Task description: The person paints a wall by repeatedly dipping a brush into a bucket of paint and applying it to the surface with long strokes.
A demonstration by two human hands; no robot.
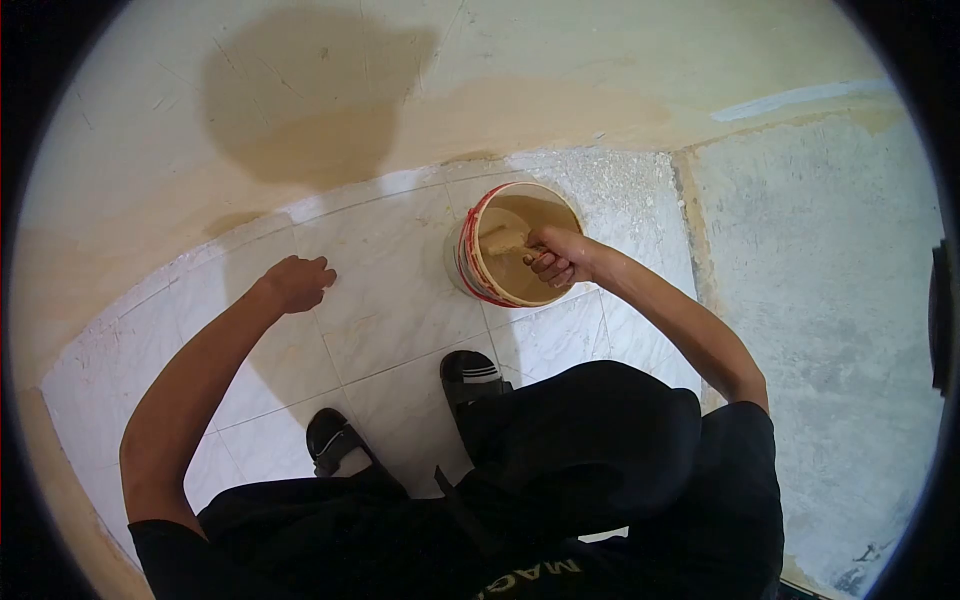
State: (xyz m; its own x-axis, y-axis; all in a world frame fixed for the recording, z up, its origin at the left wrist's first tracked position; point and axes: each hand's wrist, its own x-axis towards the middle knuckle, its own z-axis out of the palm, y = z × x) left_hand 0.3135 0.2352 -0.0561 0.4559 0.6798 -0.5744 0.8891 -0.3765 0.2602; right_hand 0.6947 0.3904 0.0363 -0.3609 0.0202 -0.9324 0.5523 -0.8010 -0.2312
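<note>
A round bucket (470, 262) with a red and white rim stands on the tiled floor, tan liquid inside it. Over its right side, my right hand (558, 257) is closed round the handle of a tool, perhaps a brush (503, 240), whose tan-coated end points left into the bucket. The exact shape of the tool is hard to make out. My left hand (298, 284) hangs above the floor to the left of the bucket, its fingers curled loosely, touching nothing visible; whether anything is inside them cannot be seen.
A tan and cream wall (500, 100) rises behind the bucket, and a grey wall (820, 260) stands at the right. Marble-patterned tiles (390, 300) cover the floor. My feet in dark sandals (470, 370) are close below the bucket.
</note>
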